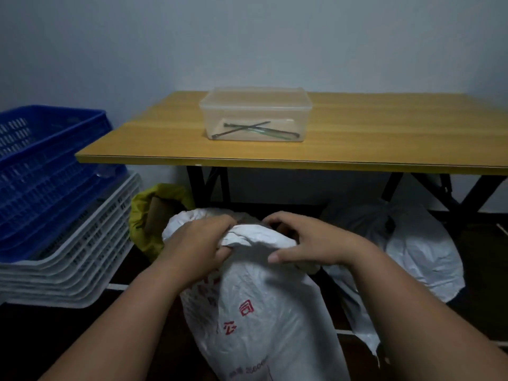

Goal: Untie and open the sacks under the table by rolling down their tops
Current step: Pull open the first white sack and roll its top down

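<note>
Wooden worktop (357,133) on black folding legs (209,185), set against a pale wall. On it stands a clear plastic box (255,114) holding two crossed dark rods (247,130). At left, a blue slatted crate (46,171) rests on a stack of white crates (71,259), close beside the worktop's left legs. Behind the near sack, between crates and legs, sits a yellow-green sack (148,215) with its mouth open. Under the worktop at right lies a second white sack (417,243), its neck bunched shut. The white sack (261,312) in front, crinkled woven plastic printed with red characters, stands on the floor just before the worktop's edge. The left hand (198,243) grips its bunched top rim; the right hand (308,243) clutches the same rim with curled fingers.
</note>
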